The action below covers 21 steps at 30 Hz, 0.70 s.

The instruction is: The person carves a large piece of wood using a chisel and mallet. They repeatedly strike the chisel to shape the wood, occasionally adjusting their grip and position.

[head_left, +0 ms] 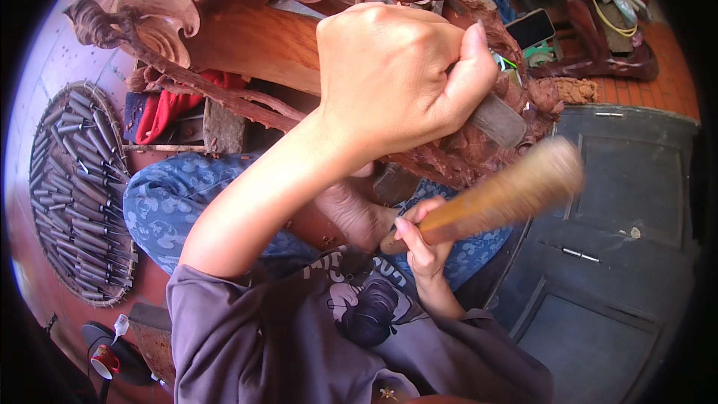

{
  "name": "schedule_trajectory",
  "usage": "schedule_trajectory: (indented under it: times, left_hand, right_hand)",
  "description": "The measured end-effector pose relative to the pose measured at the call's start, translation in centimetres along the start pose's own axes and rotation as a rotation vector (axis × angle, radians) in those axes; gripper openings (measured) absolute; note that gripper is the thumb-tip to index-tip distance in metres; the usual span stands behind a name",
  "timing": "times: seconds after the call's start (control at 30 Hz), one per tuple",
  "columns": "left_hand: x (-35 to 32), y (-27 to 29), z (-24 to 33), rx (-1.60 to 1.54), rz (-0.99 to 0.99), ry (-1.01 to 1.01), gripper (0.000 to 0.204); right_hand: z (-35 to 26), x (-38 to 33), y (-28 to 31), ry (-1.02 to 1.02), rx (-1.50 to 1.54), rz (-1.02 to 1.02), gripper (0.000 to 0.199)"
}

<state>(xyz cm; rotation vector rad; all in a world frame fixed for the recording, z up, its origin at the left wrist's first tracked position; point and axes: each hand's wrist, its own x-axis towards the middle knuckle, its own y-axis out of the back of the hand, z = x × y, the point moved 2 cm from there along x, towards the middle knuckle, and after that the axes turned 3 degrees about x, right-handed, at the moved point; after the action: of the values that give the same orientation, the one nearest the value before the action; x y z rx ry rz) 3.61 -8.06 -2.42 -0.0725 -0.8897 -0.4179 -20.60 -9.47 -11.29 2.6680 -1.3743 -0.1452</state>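
My left hand (396, 78) is a closed fist in the upper middle, back of the hand upward. By its thumb juts the greyish butt of what looks like a chisel (499, 121); the blade is hidden. Lower and to the right, my right hand (426, 243) grips the narrow end of a yellow-brown wooden mallet (493, 202). Its thick head is smeared by motion and stands just below the chisel's butt, apart from it. Beyond both hands lies a large reddish-brown wood carving (247, 37) with curled edges and thin branch-like strips.
A round woven tray (123, 284) full of dark-handled carving chisels (86, 194) lies on the tiled floor at left. Red cloth (161, 112) sits under the carving. At right are a dark panelled board (621, 217) and a phone (531, 28). A red cup (105, 361) is at lower left.
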Motion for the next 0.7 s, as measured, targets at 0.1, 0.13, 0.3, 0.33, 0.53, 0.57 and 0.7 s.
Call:
schedule_trajectory:
  times: [0.1,0.13,0.3,0.33,0.53,0.57,0.7]
  left_hand:
    - [0.0,0.3,-0.3,0.036,0.011,-0.033,0.038]
    - [-0.2,0.4,-0.4,0.069,0.027,-0.038,0.036]
    - [-1.6,1.1,1.5,0.066,0.1,-0.19,0.025]
    - [-2.0,1.0,2.0,0.029,0.031,-0.166,0.023]
    - [-2.1,-1.2,1.5,0.019,0.055,-0.126,0.041]
    - [-1.9,-1.4,1.3,0.03,0.049,-0.121,0.042]
    - [-1.4,-1.9,0.7,0.054,0.062,-0.106,0.046]
  right_hand:
    - [-0.2,-0.3,-1.5,0.023,0.138,0.023,0.026]
    - [-1.1,-0.1,-1.2,-0.014,0.007,-0.066,0.026]
    - [-0.1,-1.3,0.4,-0.009,0.063,-0.127,0.029]
    - [0.4,-1.0,0.8,0.031,0.078,-0.156,0.027]
    - [-1.8,-0.1,0.4,0.066,0.044,-0.167,0.029]
    - [-1.7,0.0,0.5,0.085,0.017,-0.173,0.029]
    - [-1.4,-0.3,0.6,0.067,-0.004,-0.17,0.031]
